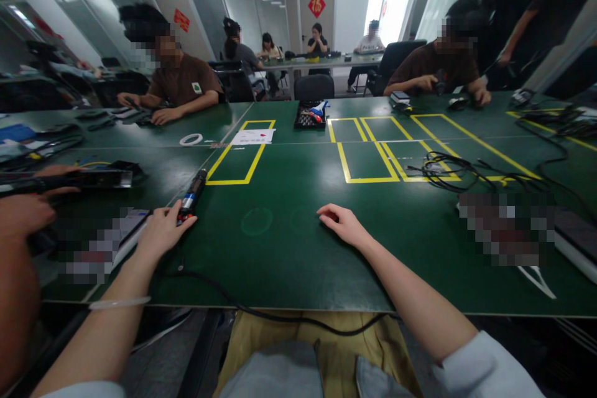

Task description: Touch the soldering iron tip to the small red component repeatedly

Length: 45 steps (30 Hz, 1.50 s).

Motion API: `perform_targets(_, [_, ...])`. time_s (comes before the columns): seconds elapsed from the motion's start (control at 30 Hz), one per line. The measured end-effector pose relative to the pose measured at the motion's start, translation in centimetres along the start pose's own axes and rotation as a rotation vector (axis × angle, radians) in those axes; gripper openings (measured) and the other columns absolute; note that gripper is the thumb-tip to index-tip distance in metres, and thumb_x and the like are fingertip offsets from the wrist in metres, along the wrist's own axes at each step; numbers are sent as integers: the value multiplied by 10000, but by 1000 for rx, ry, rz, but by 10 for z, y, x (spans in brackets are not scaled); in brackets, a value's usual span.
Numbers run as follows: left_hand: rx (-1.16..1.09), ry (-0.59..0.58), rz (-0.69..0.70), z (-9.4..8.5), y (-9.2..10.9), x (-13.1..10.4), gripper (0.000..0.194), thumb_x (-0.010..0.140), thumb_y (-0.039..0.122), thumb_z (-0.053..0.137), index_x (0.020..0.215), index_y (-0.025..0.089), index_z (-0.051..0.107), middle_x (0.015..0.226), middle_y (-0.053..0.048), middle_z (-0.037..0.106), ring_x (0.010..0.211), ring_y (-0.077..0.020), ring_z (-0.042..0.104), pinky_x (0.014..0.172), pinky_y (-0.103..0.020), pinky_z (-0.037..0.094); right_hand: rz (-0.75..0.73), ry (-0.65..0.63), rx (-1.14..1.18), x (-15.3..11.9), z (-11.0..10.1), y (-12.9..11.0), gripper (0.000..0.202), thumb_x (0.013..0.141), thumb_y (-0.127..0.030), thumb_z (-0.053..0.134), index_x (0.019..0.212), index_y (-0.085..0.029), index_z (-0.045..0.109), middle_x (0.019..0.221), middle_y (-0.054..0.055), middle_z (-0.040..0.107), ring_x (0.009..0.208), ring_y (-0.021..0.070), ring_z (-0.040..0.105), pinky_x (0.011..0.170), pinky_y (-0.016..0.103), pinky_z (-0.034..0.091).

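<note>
My left hand (166, 227) rests on the green table at the near end of a dark cylindrical tool (193, 193) with a blue and silver band. Its fingers touch the tool's red end, with the thumb apart from them. To the right, my right hand (339, 221) lies on the table, fingers curled together, with no object seen in it. Faint ring marks (256, 221) show on the table between the hands. A black cable (224, 292) runs along the near edge below them.
Yellow tape outlines (228, 183) mark the green table (289, 273). Beyond are a white paper (252, 137), a tape roll (191, 139) and a black tray (310, 123). Coiled cables (443, 171) lie at right. Another person's hand (28, 214) is at far left; people sit opposite.
</note>
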<state>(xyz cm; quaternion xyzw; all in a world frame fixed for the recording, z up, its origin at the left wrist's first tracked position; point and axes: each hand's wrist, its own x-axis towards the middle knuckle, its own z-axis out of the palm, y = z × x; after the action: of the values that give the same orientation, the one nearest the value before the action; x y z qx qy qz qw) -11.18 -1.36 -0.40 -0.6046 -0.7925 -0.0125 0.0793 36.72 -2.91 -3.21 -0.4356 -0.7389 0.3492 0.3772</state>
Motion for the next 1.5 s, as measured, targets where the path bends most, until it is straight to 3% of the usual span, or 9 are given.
perform_targets(0.1, [50,93,-23,-12,16,-17,602,848,640,313,1254,207,415,1196,-77,555,1110,-305,512,872,-382,450,5,-2,0,0,0,0,190,868,-271,518,978,-178,644,784,10,615,702,135,548,670,250,421])
perform_targets(0.3, [150,63,-41,-43,43,-31,469,911,486,258,1027,138,551,1025,-134,609,848,-259,609,651,-315,446,23,0,32,2,3,4,200,863,-293,528,969,-169,643,773,10,607,691,135,538,662,252,414])
perform_targets(0.43, [-159,120,34,-48,69,-23,427,892,501,345,1033,156,553,919,-97,653,815,-241,626,701,-328,459,25,6,74,3,5,5,218,862,-315,528,995,-176,630,774,5,594,688,132,531,658,251,417])
perform_targets(0.6, [-957,-229,353,-49,158,-29,436,832,545,460,1001,160,576,867,-43,645,777,-164,619,734,-289,484,19,1,109,2,6,1,239,863,-328,531,1025,-174,616,793,7,589,693,125,528,659,248,423])
perform_targets(0.7, [-1154,-522,470,-48,215,-41,439,822,521,503,1005,139,618,837,-32,616,694,-116,563,668,-255,465,9,-21,121,1,6,1,248,859,-337,541,1034,-176,611,799,6,590,674,117,516,640,241,419])
perform_targets(0.83, [-1281,-693,565,-33,259,-53,442,827,453,542,1134,138,577,818,-19,603,650,-89,523,629,-237,437,11,-50,197,2,8,5,326,816,-358,607,1087,-182,567,826,7,610,656,109,516,630,238,429])
perform_targets(1.03, [-1345,-745,639,-15,270,-62,512,841,443,549,1250,140,490,683,18,573,644,-98,538,637,-238,429,23,-89,242,3,10,2,236,826,-361,598,960,-169,566,768,4,607,638,110,527,620,241,438])
perform_targets(1.23, [-1442,-781,473,-9,268,-62,387,847,494,516,988,136,558,751,-33,634,646,-107,589,656,-259,458,15,-19,216,3,12,6,228,822,-361,606,949,-176,569,804,12,616,658,113,533,611,233,427])
perform_targets(1.5, [-1430,-776,499,-12,269,-66,348,817,472,570,886,131,564,753,-31,637,648,-98,575,651,-247,436,-84,17,65,3,12,5,130,823,-237,577,943,-189,564,798,-4,576,655,112,499,614,233,408])
